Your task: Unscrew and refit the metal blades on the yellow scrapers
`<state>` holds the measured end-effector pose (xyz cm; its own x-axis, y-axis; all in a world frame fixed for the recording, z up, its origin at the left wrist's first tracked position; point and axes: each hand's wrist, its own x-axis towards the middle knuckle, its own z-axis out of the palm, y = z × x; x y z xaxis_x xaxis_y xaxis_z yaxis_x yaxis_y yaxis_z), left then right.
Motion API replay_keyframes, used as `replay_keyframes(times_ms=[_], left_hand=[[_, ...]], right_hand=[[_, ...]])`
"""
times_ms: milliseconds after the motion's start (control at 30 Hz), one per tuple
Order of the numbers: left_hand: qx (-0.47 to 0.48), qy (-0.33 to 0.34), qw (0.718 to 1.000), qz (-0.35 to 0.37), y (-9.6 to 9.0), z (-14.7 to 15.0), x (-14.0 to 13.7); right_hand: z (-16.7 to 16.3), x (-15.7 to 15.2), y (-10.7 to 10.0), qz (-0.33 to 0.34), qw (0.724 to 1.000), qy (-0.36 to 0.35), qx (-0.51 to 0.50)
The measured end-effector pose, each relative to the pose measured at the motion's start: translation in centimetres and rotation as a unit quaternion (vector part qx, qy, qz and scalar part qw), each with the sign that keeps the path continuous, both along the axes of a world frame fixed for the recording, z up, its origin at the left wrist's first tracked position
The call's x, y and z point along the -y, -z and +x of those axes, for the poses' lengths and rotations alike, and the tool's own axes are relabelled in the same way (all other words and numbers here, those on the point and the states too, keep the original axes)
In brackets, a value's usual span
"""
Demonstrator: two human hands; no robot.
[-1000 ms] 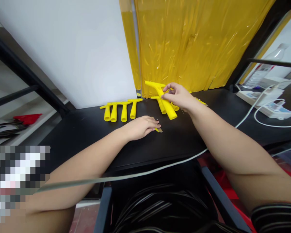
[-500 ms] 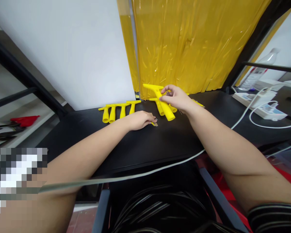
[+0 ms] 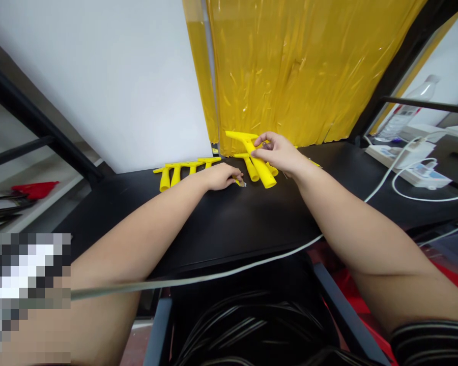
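Observation:
My right hand (image 3: pixel 278 152) pinches a yellow T-shaped plastic handle (image 3: pixel 262 172), like a squeegee handle, tilted with its hollow round end toward me. Just left of it, my left hand (image 3: pixel 222 177) is closed around a small yellow thing with a greyish, shiny tip (image 3: pixel 241 183), low over the black table. The fingers cover most of it, so its kind does not show. Behind the held piece, another yellow handle (image 3: pixel 252 169) lies on the table, and part of a further one shows beside it. A row of several yellow handles (image 3: pixel 175 175) lies left of my left hand, partly hidden by the forearm.
A white panel (image 3: pixel 130 91) and a yellow-wrapped panel (image 3: pixel 290 71) border the back of the black table (image 3: pixel 229 234). A power strip (image 3: pixel 412 168) with white cables and a plastic bottle (image 3: pixel 408 112) stand at right. One cable (image 3: pixel 232 272) crosses in front of me.
My left hand has moved slightly up and away from me with the small yellow thing. My right hand and its handle have barely moved.

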<state>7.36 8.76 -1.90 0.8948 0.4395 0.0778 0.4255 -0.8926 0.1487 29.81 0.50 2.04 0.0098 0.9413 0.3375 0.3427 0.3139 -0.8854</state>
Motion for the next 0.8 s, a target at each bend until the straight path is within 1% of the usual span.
replay_keyframes(times_ms=[133,333,400,500,600,667,733,800], left_hand=[[0.003,-0.008,1.0,-0.007,-0.1,0.7,-0.5],[0.016,0.024,1.0,0.008,-0.1,1.4,-1.2],[0.025,0.019,0.999,0.018,0.0,1.4,-1.4],[0.034,-0.006,0.999,0.041,0.1,1.4,-1.4],[0.057,-0.053,0.994,0.071,-0.2,1.3,-0.9],[0.068,-0.075,0.992,0.078,-0.5,1.2,-0.2],[0.072,-0.082,0.992,0.063,-0.8,1.0,0.7],[0.079,-0.081,0.993,0.027,-1.0,0.9,1.9]], right_hand=[[0.1,0.0,0.0,-0.002,1.0,-0.003,-0.001],[0.2,-0.1,0.1,0.001,1.0,-0.007,0.001],[0.2,-0.1,0.1,0.001,1.0,-0.006,0.002],[0.3,-0.1,0.1,0.002,1.0,-0.002,0.001],[0.4,-0.2,0.1,0.001,1.0,0.0,-0.001],[0.4,-0.2,0.1,0.0,1.0,-0.001,-0.003],[0.4,-0.3,0.1,-0.001,1.0,-0.004,-0.006],[0.4,-0.3,0.1,0.0,1.0,-0.007,-0.006]])
